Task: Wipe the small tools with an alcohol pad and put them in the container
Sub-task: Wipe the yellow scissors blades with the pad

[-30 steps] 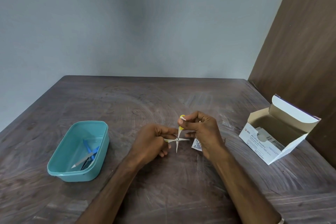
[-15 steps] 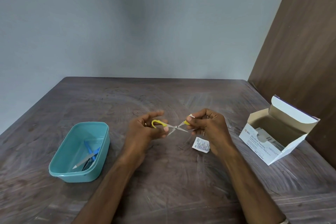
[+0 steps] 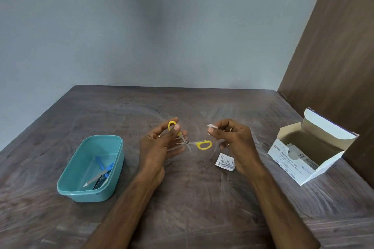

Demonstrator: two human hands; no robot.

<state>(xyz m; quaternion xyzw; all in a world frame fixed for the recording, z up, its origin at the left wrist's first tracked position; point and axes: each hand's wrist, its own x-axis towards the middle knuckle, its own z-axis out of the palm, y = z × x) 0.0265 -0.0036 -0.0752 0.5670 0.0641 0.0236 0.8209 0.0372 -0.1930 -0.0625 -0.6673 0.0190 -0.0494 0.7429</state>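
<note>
The left hand holds a small pair of yellow-handled scissors above the tabletop, thumb and forefinger pinching one handle loop while the other fingers spread loosely beneath the blades. The scissors are splayed wide, the second yellow loop pointing toward the right hand without touching it. The right hand is raised just beside them, fingers curled, pinching a small white alcohol pad between thumb and fingertips; the two hands are apart, with the scissors' free loop in the gap between them. Below the right hand, a torn printed wrapper lies flat on the wood, partly hidden by the wrist. To the left, well apart from the hands, sits a teal container holding a blue-handled tool and a silver metal tool lying across each other; what else lies under them is hard to make out. On the right stands an open box of alcohol swabs, its flap raised, near a brown wooden panel.
</note>
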